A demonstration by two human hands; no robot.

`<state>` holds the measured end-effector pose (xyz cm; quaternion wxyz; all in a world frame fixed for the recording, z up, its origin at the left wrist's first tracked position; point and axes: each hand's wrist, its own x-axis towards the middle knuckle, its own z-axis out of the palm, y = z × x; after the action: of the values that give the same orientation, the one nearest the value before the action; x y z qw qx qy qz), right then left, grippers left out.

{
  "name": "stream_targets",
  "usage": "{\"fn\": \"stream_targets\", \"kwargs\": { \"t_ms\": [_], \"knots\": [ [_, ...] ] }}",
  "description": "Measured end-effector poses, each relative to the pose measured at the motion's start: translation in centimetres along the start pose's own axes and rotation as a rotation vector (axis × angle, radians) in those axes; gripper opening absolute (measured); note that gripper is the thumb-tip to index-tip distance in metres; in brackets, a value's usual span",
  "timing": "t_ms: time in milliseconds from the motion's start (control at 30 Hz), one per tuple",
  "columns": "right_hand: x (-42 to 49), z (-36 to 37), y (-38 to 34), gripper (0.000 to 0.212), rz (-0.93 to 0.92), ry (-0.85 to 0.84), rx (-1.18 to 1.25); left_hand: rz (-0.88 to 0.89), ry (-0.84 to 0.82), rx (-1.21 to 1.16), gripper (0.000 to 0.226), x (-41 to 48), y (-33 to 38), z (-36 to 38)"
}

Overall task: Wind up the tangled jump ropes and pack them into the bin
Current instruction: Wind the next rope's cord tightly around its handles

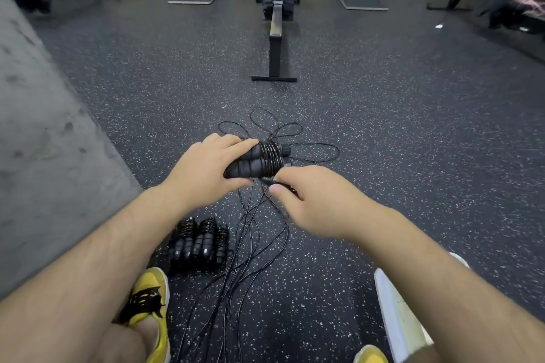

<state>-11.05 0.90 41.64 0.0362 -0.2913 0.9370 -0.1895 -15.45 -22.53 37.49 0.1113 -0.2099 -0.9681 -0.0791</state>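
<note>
In the head view, the person sits on the dark speckled floor (383, 132) of a gym. The left hand (206, 165) is closed around two black handles (250, 160) held side by side. Some rope is already wrapped around them in tight rings (272, 158). The right hand (312, 200) pinches the thin black rope (277, 181) just below the handles, ready to wrap more.

Beside the yellow shoe (150, 300), near the gray wall, lie wound-up ropes (200, 244), neat and done. I count about three.

More loose rope (250, 239) runs along the floor between the legs, and loops (283, 130) lie past the hands. So winding is maybe half done. The white thing (395, 312) at the right may be the bin, but I cannot tell. Nothing looks packed yet.
</note>
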Motion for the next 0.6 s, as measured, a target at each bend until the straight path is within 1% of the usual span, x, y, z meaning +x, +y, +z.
{"fn": "stream_targets", "kwargs": {
  "t_ms": [67, 167, 300, 400, 533, 600],
  "knots": [
    [0.0, -0.6, 0.4, 0.024, -0.064, 0.077, -0.114, 0.055, -0.004, -0.003, 0.08, 0.1, 0.3, 0.2],
    [0.6, -1.3, 1.5, 0.026, -0.121, 0.136, -0.22, 0.147, -0.039, -0.018, 0.081, 0.2, 1.0, 0.4],
    [1.1, -1.9, 3.5, 0.026, -0.14, 0.215, -0.164, 0.231, -0.092, -0.126, 0.076, 0.0, 2.5, 0.2],
    [1.2, -2.4, 5.1, 0.018, -0.082, 0.232, -0.028, 0.279, -0.116, -0.217, 0.073, -0.2, 3.8, -0.5],
    [0.9, -2.5, 6.7, 0.007, 0.034, 0.147, 0.353, 0.284, -0.125, -0.367, 0.074, -1.0, 5.1, -1.6],
    [0.7, -2.2, 7.1, 0.007, 0.056, 0.135, 0.441, 0.272, -0.118, -0.423, 0.074, -1.5, 5.6, -1.8]
  ]
}}
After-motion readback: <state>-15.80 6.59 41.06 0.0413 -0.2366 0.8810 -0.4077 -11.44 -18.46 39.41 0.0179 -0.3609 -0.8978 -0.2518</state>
